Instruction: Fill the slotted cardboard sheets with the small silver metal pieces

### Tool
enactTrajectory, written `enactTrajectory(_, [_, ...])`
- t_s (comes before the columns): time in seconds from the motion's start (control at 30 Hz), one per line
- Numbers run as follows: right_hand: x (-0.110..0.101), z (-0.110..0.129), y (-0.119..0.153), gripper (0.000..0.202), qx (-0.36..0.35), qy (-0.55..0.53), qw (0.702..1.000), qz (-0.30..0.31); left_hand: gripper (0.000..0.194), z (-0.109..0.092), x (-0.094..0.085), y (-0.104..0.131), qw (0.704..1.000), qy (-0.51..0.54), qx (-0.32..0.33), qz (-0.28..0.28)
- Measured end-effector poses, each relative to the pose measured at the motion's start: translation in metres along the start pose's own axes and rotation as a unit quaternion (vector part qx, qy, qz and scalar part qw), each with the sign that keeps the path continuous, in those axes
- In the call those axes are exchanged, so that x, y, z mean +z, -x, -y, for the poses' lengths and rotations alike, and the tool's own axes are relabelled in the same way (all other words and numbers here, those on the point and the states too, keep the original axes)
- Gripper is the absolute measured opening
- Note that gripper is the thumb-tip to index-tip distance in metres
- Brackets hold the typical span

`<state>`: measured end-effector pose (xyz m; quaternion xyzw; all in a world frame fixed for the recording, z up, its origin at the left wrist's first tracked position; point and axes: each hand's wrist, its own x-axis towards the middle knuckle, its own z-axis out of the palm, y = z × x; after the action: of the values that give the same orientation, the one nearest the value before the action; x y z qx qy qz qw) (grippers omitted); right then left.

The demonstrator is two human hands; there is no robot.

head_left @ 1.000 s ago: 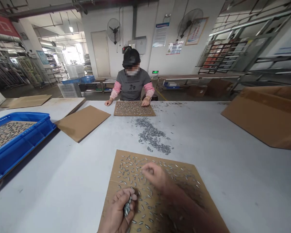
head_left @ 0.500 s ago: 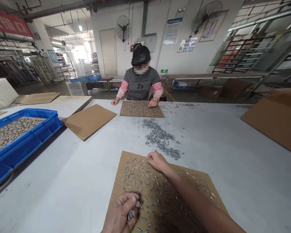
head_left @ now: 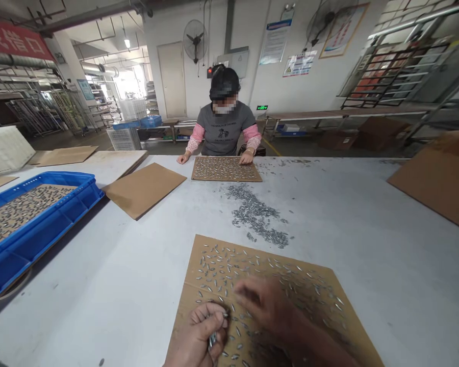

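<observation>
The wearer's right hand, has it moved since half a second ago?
Yes; the right hand has drawn back from the near cardboard sheet's far edge, toward the wearer.

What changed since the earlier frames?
The right hand went out to the far edge of the near cardboard sheet, then came back toward the left hand; blur hides whether it holds anything. The left hand still grips metal pieces. Sheet and loose pile look unmoved.

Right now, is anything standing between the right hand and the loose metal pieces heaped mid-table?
Nothing visible stands between the right hand and the heaped pieces; the near cardboard sheet lies flat below the hand.
</observation>
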<state>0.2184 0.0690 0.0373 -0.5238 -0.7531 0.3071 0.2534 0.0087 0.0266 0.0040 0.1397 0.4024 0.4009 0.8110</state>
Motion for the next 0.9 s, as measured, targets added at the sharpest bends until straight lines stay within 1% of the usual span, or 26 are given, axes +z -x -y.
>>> enactTrajectory(0.07, [0.017,0.014,0.034,0.021,-0.025,-0.035,0.999,0.016,0.045,0.008,0.001,0.004,1.000,0.000,-0.007,0.003])
enactTrajectory(0.17, [0.040,0.022,0.070,0.024,-0.012,-0.068,0.997,-0.026,0.047,0.025,0.003,0.008,0.999,-0.014,-0.004,0.034])
enactTrajectory(0.27, [0.053,0.024,0.086,0.027,0.009,-0.069,0.995,-0.067,0.049,0.037,0.005,0.013,0.998,-0.032,0.001,0.061])
enactTrajectory(0.33, [0.051,0.026,0.084,0.027,0.009,-0.060,0.995,-0.076,0.048,0.040,0.006,0.014,0.998,-0.020,-0.005,0.054])
enactTrajectory(0.4, [0.041,0.026,0.068,0.027,0.008,-0.035,0.995,-0.091,0.046,0.039,0.005,0.014,0.999,0.011,-0.002,0.041])
enactTrajectory(0.43, [0.033,0.024,0.054,0.028,0.010,-0.016,0.995,-0.102,0.045,0.037,0.004,0.014,0.999,0.031,0.001,0.034])
enactTrajectory(0.5, [0.017,0.015,0.016,0.028,0.021,0.033,0.991,-0.124,0.046,0.032,-0.001,0.012,0.998,0.062,0.002,0.018])
enactTrajectory(0.53, [0.010,0.008,-0.007,0.027,0.030,0.049,0.991,-0.118,0.047,0.029,-0.004,0.012,0.998,0.069,0.001,0.015])
enactTrajectory(0.6, [0.001,-0.008,-0.052,0.024,0.070,0.085,0.990,-0.084,0.046,0.023,-0.011,0.012,0.997,0.071,0.013,0.025])
enactTrajectory(0.67, [0.001,-0.023,-0.090,0.018,0.106,0.121,0.986,-0.047,0.042,0.016,-0.016,0.011,0.996,0.066,0.036,0.043])
enactTrajectory(0.73, [0.008,-0.036,-0.115,0.017,0.123,0.138,0.982,-0.029,0.038,0.009,-0.021,0.010,0.995,0.065,0.052,0.049])
enactTrajectory(0.8, [0.016,-0.046,-0.128,0.016,0.127,0.142,0.982,-0.021,0.039,0.004,-0.023,0.006,0.996,0.064,0.053,0.041])
enactTrajectory(0.9, [0.024,-0.055,-0.135,0.016,0.132,0.149,0.980,-0.013,0.043,0.000,-0.026,-0.003,0.997,0.060,0.052,0.016])
